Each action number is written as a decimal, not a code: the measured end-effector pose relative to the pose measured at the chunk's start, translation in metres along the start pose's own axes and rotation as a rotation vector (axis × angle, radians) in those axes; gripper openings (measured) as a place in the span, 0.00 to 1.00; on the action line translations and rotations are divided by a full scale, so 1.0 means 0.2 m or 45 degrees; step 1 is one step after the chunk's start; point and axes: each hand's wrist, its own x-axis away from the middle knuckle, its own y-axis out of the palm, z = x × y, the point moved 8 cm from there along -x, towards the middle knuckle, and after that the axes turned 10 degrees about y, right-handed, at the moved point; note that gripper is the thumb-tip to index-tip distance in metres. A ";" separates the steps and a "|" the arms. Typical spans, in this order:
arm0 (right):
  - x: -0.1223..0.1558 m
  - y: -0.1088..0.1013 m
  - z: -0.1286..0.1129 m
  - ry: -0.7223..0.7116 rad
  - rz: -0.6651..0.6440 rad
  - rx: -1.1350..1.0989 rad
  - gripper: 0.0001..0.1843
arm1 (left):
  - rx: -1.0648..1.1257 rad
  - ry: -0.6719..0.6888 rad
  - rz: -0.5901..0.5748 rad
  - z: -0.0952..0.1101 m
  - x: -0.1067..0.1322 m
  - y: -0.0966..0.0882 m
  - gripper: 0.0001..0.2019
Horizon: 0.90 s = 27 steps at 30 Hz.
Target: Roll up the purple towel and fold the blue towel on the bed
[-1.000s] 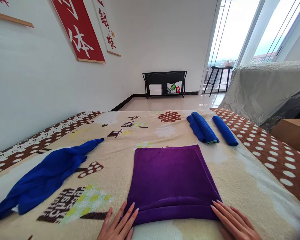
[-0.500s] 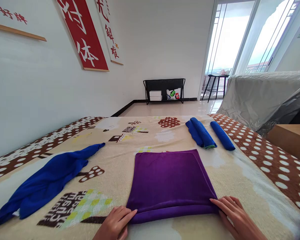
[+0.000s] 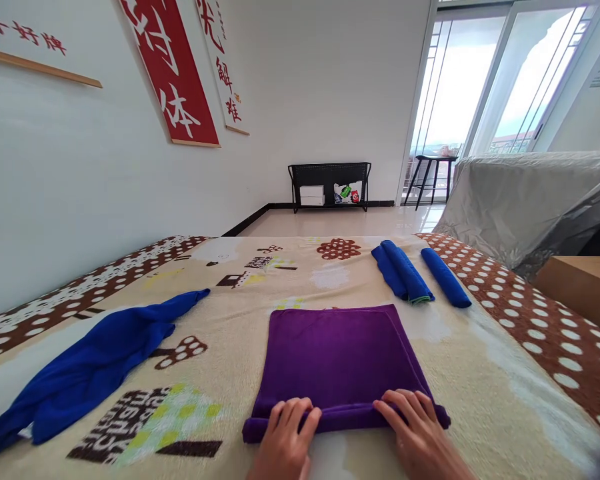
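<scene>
A folded purple towel (image 3: 337, 353) lies flat in front of me on a patterned blanket (image 3: 480, 373). Its near edge is curled into a thin roll. My left hand (image 3: 287, 437) rests on the left half of that roll, fingers curled over it. My right hand (image 3: 413, 430) presses on the right half, fingers bent over the rolled edge. Both hands grip the roll side by side, palms down.
A loose blue towel (image 3: 87, 370) lies crumpled at the left. Rolled blue towels (image 3: 403, 270) and another blue roll (image 3: 445, 277) sit at the far right of the blanket. A wooden surface (image 3: 577, 283) and a covered sofa (image 3: 525, 197) stand to the right.
Both hands have moved inward from the towel's near corners onto its near edge, and that edge has been curled up into a roll.
</scene>
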 end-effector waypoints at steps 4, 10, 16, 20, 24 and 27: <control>-0.07 0.07 -0.15 -0.082 -0.056 -0.169 0.17 | 0.149 0.140 0.040 0.16 -0.10 0.11 0.28; -0.07 0.08 -0.06 -0.112 -0.097 -0.125 0.20 | 0.323 0.162 -0.166 0.01 -0.10 0.05 0.25; 0.01 -0.08 0.14 -0.167 -0.041 0.189 0.25 | -0.002 0.283 -0.157 -0.21 0.14 -0.09 0.24; 0.02 -0.07 0.12 -0.052 0.009 0.185 0.26 | -0.210 0.155 0.041 -0.14 0.16 -0.07 0.26; -0.01 0.06 -0.12 -0.273 0.021 -0.004 0.25 | -0.115 0.120 0.199 0.09 -0.02 0.03 0.22; -0.04 0.10 -0.15 -0.316 -0.044 -0.024 0.24 | 0.092 0.165 0.031 0.13 -0.12 0.09 0.24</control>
